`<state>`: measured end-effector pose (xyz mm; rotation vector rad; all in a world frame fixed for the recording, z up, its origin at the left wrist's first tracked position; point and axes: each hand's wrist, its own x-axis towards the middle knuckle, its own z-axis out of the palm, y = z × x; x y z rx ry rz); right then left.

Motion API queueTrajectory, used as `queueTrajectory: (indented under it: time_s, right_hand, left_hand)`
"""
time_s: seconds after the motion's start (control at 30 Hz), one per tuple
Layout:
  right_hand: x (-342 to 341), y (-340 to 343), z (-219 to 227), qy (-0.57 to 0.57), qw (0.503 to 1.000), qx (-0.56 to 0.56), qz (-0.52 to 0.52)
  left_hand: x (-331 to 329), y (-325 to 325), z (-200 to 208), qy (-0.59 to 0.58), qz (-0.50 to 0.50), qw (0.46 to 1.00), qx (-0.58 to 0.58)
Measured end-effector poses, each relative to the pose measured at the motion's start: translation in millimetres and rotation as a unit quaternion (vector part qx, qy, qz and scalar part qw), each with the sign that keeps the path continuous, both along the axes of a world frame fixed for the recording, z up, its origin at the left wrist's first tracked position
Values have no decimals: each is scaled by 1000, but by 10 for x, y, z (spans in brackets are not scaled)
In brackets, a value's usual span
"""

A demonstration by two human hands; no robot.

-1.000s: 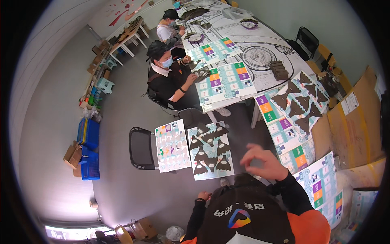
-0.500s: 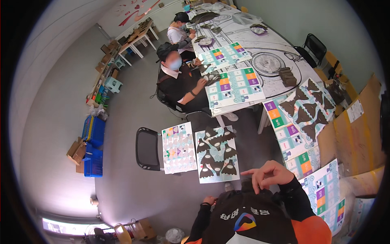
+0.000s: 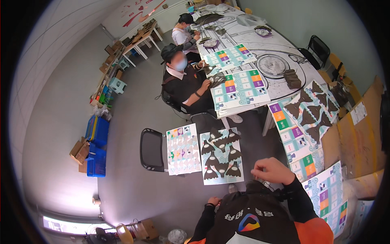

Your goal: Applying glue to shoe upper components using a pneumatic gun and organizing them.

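A: Found nearest to the hands?

B: Noted a pale printed board (image 3: 222, 180) bearing dark cutouts (image 3: 233, 172) with oval holes. Lies ahead and to the left of the right hand (image 3: 273, 170), touching neither hand. Cannot tell the support beneath.

A: Observed at that hand?

B: Raised above the dark apron (image 3: 264, 201), with fingers bent and close together. Cannot tell whether pinching at the tips.

A: And at the left hand (image 3: 213, 201)?

B: Held low beside the apron, with fingers curled. Shows too small to judge whether pressed together.

A: Recorded around the board?

B: Just left, logged a second board (image 3: 185, 172) with rows of small pale shapes, beside a black chair back (image 3: 152, 149).

A: Further out?

B: At right, saw printed sheets (image 3: 289, 137) with coloured squares, partly under another board (image 3: 304, 128) of dark cutouts, near a cardboard box (image 3: 359, 132). Beyond, sighted a white table (image 3: 280, 51) with line drawings. Alongside, noted a seated, masked co-worker (image 3: 178, 87) holding a dark piece (image 3: 218, 80). At far left, listed blue bins (image 3: 96, 162).
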<state>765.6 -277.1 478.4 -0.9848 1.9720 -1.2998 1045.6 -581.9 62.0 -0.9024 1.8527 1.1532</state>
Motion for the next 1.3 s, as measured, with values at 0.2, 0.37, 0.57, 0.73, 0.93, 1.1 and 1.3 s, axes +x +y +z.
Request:
queueTrajectory:
  time_s: [0.2, 0.37, 0.57, 0.73, 0.93, 1.1, 1.3]
  right_hand:
    - [91, -48, -545, 208, 964, 143, -89]
    - [200, -84, -640, 127, 975, 165, -77]
    - [377, -437, -368, -409, 854, -321, 4]
    - [365, -701, -19, -350, 756, -528, -166]
    - [1134, -1125, 1177, -136, 662, -692, -252]
    - [1261, -950, 1443, 36, 770, -635, 46]
    - [339, -1031, 1449, -142, 735, -662, -27]
  left_hand:
    - [145, -238, -303, 202, -285, 934, -79]
    - [-31, -368, -274, 60, -250, 965, -48]
    - [46, -884, -516, 174, -475, 855, -116]
    - [193, -1145, -734, 62, -80, 993, 54]
    - [195, -1342, -665, 20, 82, 995, 60]
    - [402, -1723, -886, 152, -454, 873, -98]
    - [366, -1797, -1084, -23, 67, 992, 102]
